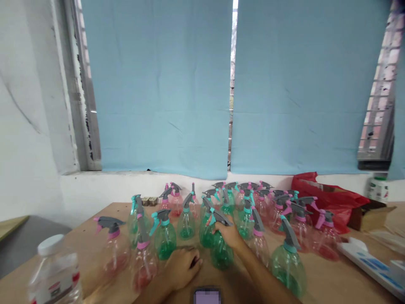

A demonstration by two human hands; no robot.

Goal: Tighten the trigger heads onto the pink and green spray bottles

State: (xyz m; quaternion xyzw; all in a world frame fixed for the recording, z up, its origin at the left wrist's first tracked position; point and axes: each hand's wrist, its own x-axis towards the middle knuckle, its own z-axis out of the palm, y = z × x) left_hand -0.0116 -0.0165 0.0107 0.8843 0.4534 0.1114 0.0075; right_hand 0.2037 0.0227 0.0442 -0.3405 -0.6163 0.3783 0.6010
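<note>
My right hand (229,235) is wrapped round the neck of a green spray bottle (220,252) with a grey and teal trigger head, which stands on the wooden table (322,274). My left hand (182,267) rests low on the table just left of that bottle, fingers curled, with a pink spray bottle (144,264) beside it. Whether the left hand holds anything is unclear. Several more green and pink spray bottles (253,207) stand in a crowd behind.
A clear plastic water bottle (54,274) with a white cap stands at the near left. A red plastic bag (329,198) and a cardboard box (368,215) lie at the back right, white packs (370,264) at the right edge. Blue blinds (158,84) cover the window.
</note>
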